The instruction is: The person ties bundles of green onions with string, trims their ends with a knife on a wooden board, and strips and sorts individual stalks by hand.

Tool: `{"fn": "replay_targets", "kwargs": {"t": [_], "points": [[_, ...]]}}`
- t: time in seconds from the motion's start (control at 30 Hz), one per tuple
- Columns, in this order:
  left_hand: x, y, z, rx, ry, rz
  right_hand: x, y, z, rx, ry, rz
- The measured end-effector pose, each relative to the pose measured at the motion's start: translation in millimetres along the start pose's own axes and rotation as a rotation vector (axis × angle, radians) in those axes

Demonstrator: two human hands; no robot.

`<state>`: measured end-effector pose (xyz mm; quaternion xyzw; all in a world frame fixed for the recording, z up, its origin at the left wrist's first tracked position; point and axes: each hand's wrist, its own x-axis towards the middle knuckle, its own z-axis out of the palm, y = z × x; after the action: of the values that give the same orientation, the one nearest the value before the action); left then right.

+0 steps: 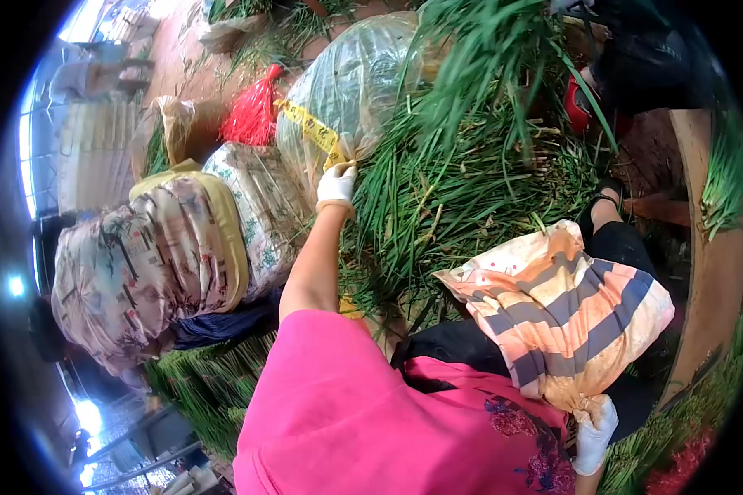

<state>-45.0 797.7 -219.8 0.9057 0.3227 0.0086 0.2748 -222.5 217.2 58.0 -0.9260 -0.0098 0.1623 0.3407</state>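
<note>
My left hand [337, 183], in a white glove, reaches forward with its fingers closed on the lower end of a yellow strip [309, 128] with dark lettering. The strip lies against a large clear plastic-wrapped bundle [347, 78]. Beside that hand spreads a heap of long green stalks [462, 190]. At the lower right, my right hand [594, 433], also in a white glove, grips the gathered edge of a striped cloth [570, 305]. The cloth drapes over my lap and dark trousers.
Red plastic strands [254, 111] lie beyond the patterned cloth bundles [153, 264] on the left. More stalks [215, 388] are at the lower left. A wooden board [706, 272] runs along the right. Another person's foot in a dark shoe [607, 198] shows near the heap.
</note>
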Motion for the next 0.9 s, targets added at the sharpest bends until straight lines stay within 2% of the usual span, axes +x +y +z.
{"fn": "replay_targets", "kwargs": {"t": [0.03, 0.07, 0.1, 0.13, 0.17, 0.2, 0.27, 0.37, 0.43, 0.5, 0.57, 0.63, 0.7, 0.77, 0.83, 0.9], "points": [[-6.4, 17.9, -0.6, -0.129, -0.128, -0.007, 2.2, -2.0, 1.1, -0.008, -0.014, -0.004], [12.8, -14.9, 39.7, -0.248, -0.166, 0.059, 2.3, -0.8, 2.3, -0.027, -0.015, -0.013], [1.6, 23.3, 29.2, -0.005, -0.177, 0.115, 2.6, 0.2, 2.0, -0.020, -0.020, -0.019], [-2.0, 50.5, 29.4, 0.101, -0.233, 0.021, 3.5, 1.2, 2.1, -0.011, -0.025, -0.022], [-1.7, 58.7, 42.5, 0.113, -0.296, -0.090, 4.0, -0.9, 2.3, -0.002, -0.028, -0.020], [1.0, 53.5, 58.2, 0.131, -0.322, -0.051, 8.8, -16.5, -1.0, -0.004, -0.073, 0.136], [7.0, 51.1, 63.7, 0.142, -0.372, -0.010, 6.5, -17.4, -0.1, -0.080, -0.064, 0.134], [5.1, 42.0, 25.1, 0.148, -0.001, 0.217, 3.6, -17.9, 3.3, -0.066, -0.031, 0.129], [-3.0, 33.9, -7.4, -0.078, 0.132, 0.262, 4.8, -15.8, 9.4, -0.073, -0.005, 0.136], [-32.5, 36.9, -39.1, -0.300, 0.059, 0.150, 8.2, -14.2, 12.3, -0.074, -0.025, 0.124], [-83.3, 58.0, -64.4, -0.292, 0.101, 0.286, 10.4, -13.1, 13.1, -0.081, -0.040, 0.104], [-130.3, 80.5, -71.7, -0.441, -0.257, 0.015, 12.5, -10.3, 12.0, -0.095, -0.050, 0.075], [-168.1, 27.4, -4.7, -0.224, -0.255, 0.249, 11.9, -4.9, 6.2, -0.175, -0.103, 0.033], [-203.7, 16.4, 50.7, 0.082, -0.248, 0.297, 21.4, -13.6, 9.9, -0.214, -0.041, -0.083], [-212.0, 28.1, 86.1, 0.317, -0.318, 0.051, 23.3, -13.5, 7.1, -0.245, -0.104, -0.063], [-201.6, 31.4, 110.2, 0.307, -0.224, -0.081, 20.9, -9.6, 7.9, -0.290, -0.100, -0.079]]}}
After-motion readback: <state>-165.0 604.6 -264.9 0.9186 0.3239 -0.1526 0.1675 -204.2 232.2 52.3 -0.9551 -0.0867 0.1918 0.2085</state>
